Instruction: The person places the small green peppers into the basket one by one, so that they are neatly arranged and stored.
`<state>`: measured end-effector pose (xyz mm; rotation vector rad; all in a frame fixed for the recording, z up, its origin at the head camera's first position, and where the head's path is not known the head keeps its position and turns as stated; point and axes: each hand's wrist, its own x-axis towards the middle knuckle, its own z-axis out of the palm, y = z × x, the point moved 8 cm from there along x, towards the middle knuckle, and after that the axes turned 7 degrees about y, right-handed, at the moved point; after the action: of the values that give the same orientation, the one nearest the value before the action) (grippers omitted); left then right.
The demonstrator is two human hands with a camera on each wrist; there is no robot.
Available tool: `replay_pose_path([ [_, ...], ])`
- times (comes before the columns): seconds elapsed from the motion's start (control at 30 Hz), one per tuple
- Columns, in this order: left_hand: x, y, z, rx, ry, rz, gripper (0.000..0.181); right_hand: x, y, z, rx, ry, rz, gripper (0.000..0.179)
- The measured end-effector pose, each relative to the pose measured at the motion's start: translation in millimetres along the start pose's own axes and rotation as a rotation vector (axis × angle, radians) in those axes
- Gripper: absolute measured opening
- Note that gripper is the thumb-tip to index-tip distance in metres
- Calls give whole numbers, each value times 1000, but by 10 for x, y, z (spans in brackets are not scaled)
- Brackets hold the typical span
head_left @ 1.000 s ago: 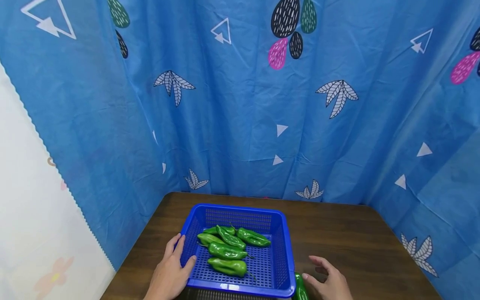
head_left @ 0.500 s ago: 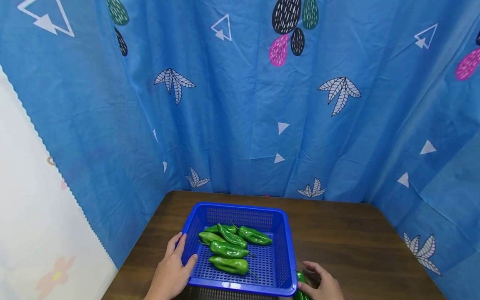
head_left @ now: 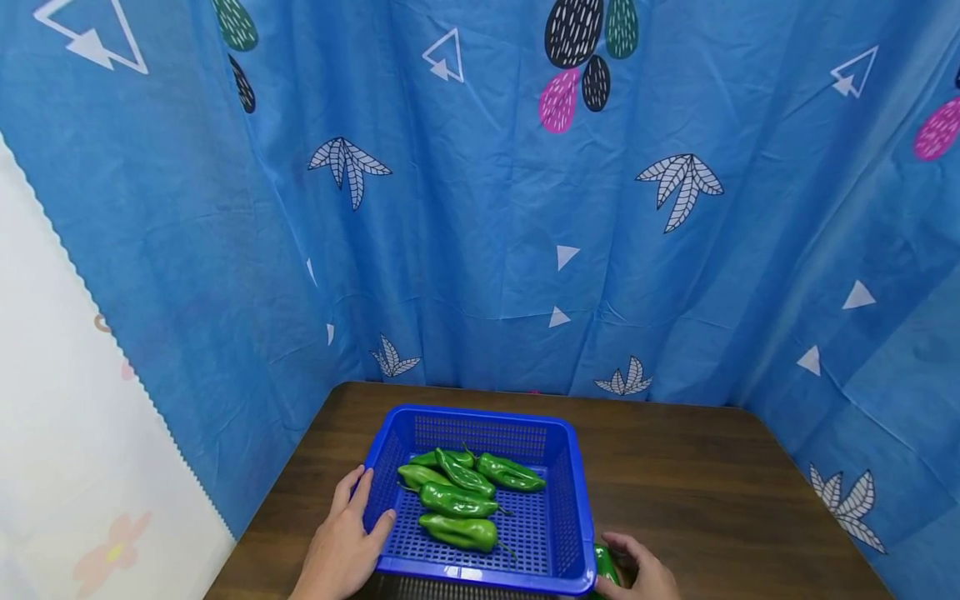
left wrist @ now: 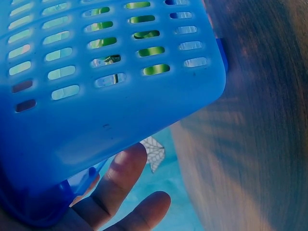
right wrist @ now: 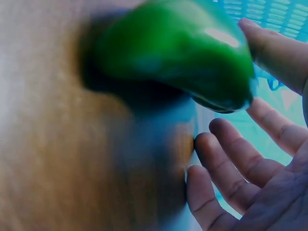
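Note:
My left hand (head_left: 341, 533) holds the left rim of a blue perforated plastic basket (head_left: 581, 517), its thumb over the rim and its fingers along the outside. In the left wrist view, two fingertips show beside the basket's wall (left wrist: 120, 110). Several glossy green peppers (head_left: 457, 500) lie inside, stems on. Just outside the basket's right front corner lies another green pepper (head_left: 606, 562). My right hand (head_left: 641, 571) pinches it between thumb and index finger. The right wrist view shows that pepper (right wrist: 183, 43) close up, the remaining fingers loosely bent and apart from it.
Dark brown wooden table (head_left: 690, 475) extends right of the basket and behind it. A dark, finely slotted surface (head_left: 442, 588) shows at the basket's front edge. Blue patterned curtains (head_left: 480, 208) enclose the back and sides, with a white cloth (head_left: 90, 417) at left.
My right hand has moved left to the loose pepper, and its thumb and index finger have closed in on it. The left hand stays on the basket, whose peppers lie as before.

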<state>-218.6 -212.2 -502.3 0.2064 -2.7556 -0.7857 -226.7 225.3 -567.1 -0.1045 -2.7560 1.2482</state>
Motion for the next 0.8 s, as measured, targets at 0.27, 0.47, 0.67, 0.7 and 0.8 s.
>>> replay_pose_path([
  [0.27,-4,10,-1,2,-2,-1,78,-24,43,53,57,-22,42,61],
  [0.47,-7,16,-10,0,3,0,78,-38,42,43,82,-1,10,57],
  [0.67,-8,10,-8,4,4,1,78,-44,46,50,111,-8,7,57],
  [0.7,-7,9,-7,5,5,2,78,-42,49,53,108,-11,8,58],
  [0.8,-8,8,-4,6,4,1,78,-29,76,62,89,-10,40,58],
])
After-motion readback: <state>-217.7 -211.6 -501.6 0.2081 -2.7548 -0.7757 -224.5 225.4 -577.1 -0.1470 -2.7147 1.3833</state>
